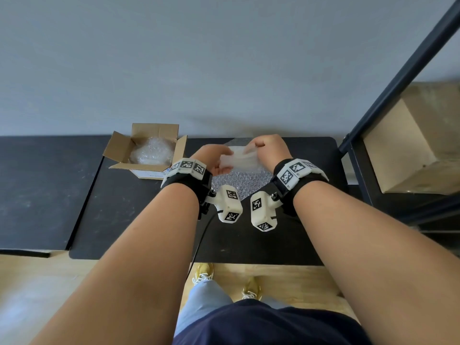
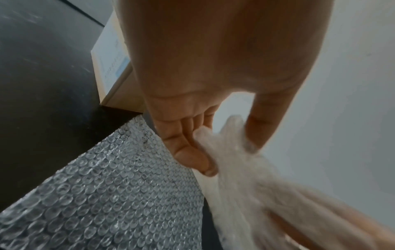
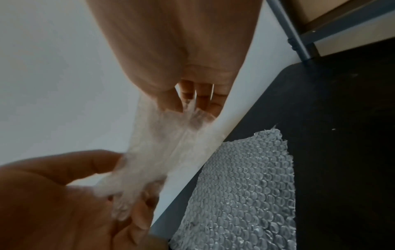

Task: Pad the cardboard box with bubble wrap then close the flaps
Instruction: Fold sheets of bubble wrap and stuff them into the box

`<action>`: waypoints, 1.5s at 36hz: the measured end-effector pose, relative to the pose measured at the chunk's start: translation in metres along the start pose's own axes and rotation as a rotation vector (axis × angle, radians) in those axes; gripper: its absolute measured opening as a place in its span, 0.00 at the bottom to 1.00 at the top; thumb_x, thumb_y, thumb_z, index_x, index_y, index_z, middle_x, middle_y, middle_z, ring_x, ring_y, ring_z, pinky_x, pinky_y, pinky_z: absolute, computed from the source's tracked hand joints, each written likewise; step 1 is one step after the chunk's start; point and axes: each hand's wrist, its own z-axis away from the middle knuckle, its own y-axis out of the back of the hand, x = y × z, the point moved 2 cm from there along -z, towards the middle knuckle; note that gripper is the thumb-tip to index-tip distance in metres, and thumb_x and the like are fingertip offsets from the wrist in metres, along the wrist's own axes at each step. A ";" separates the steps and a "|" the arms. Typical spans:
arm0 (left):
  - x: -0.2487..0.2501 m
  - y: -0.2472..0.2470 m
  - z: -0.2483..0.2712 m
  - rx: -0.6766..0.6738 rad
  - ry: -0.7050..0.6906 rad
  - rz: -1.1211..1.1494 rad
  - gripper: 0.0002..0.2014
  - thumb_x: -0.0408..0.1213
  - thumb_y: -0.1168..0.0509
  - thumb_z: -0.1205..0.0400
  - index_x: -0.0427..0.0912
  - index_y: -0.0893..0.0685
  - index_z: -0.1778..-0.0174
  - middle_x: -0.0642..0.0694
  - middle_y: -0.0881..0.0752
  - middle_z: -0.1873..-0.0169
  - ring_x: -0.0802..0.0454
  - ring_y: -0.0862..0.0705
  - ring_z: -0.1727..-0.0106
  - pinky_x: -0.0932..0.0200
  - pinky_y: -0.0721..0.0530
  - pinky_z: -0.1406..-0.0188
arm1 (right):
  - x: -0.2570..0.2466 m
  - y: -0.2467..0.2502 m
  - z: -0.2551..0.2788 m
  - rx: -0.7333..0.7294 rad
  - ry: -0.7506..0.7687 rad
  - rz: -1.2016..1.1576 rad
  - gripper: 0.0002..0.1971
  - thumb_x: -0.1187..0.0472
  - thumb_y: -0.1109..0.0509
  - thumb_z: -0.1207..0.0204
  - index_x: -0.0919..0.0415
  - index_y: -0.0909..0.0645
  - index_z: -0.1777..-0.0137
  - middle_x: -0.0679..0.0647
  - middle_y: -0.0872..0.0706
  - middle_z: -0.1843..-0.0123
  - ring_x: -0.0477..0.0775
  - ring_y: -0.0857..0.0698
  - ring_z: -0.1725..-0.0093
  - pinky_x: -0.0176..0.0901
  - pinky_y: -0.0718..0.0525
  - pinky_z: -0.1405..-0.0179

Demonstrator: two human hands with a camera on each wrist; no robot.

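Left hand: pinching near end of bubble wrap piece | Right hand: pinching far end, piece stretched between, raised above flat bubble wrap sheet on counter | Cardboard box: on counter, left of hands, flaps open, wrap inside

The person's forearms are bare. Each wrist carries a black strap topped with a curved white band of square black-and-white coded markers. A white boxy camera block with the same markers hangs under each wrist on a small screwed bracket, and a thin black cable trails from the left one. Further down are a dark navy top, light blue jeans and yellow sneakers with white laces.
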 end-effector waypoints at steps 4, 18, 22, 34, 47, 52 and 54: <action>0.004 0.010 -0.004 0.133 -0.133 -0.105 0.24 0.19 0.34 0.22 0.34 0.26 0.29 0.41 0.22 0.47 0.42 0.17 0.53 0.51 0.11 0.62 | -0.009 -0.002 0.000 -0.026 -0.011 0.002 0.23 0.75 0.45 0.24 0.58 0.08 0.52 0.53 0.12 0.48 0.53 0.18 0.53 0.36 0.26 0.57; 0.027 0.049 0.001 0.194 -0.378 -0.249 0.20 0.30 0.29 0.22 0.38 0.19 0.34 0.40 0.12 0.45 0.41 0.11 0.46 0.44 0.11 0.47 | -0.060 -0.024 -0.014 -0.087 0.067 0.220 0.22 0.65 0.27 0.25 0.57 0.21 0.31 0.53 0.18 0.33 0.54 0.18 0.36 0.37 0.26 0.47; 0.031 0.073 -0.003 0.279 -0.442 -0.277 0.17 0.32 0.29 0.21 0.37 0.19 0.36 0.43 0.15 0.50 0.53 0.16 0.63 0.70 0.16 0.77 | -0.077 -0.043 -0.017 -0.031 0.059 0.183 0.15 0.67 0.29 0.25 0.57 0.21 0.39 0.53 0.17 0.42 0.55 0.17 0.44 0.42 0.21 0.52; 0.032 0.203 -0.007 0.470 -0.419 -0.556 0.11 0.41 0.37 0.18 0.48 0.17 0.42 0.48 0.13 0.48 0.48 0.15 0.52 0.59 0.19 0.55 | -0.145 -0.133 -0.023 0.066 0.033 0.091 0.12 0.67 0.33 0.28 0.59 0.28 0.46 0.47 0.25 0.61 0.55 0.21 0.60 0.47 0.20 0.60; 0.028 0.292 -0.028 0.478 -0.369 -0.810 0.17 0.40 0.44 0.16 0.36 0.23 0.33 0.37 0.19 0.37 0.39 0.19 0.38 0.53 0.22 0.48 | -0.178 -0.212 -0.027 0.081 0.033 0.159 0.29 0.68 0.40 0.28 0.41 0.18 0.31 0.46 0.18 0.28 0.53 0.16 0.35 0.36 0.19 0.39; 0.014 0.301 -0.031 0.385 -0.373 -0.736 0.16 0.39 0.46 0.13 0.37 0.21 0.35 0.43 0.15 0.44 0.42 0.17 0.42 0.61 0.28 0.54 | -0.176 -0.230 -0.028 0.089 0.016 0.184 0.24 0.69 0.42 0.20 0.47 0.17 0.31 0.54 0.13 0.34 0.53 0.14 0.44 0.13 0.32 0.71; 0.011 0.304 -0.034 0.351 -0.368 -0.741 0.10 0.37 0.45 0.14 0.41 0.19 0.44 0.48 0.17 0.55 0.44 0.19 0.50 0.62 0.28 0.59 | -0.177 -0.239 -0.028 0.098 -0.005 0.179 0.22 0.68 0.41 0.19 0.51 0.17 0.30 0.51 0.17 0.30 0.54 0.19 0.32 0.17 0.29 0.55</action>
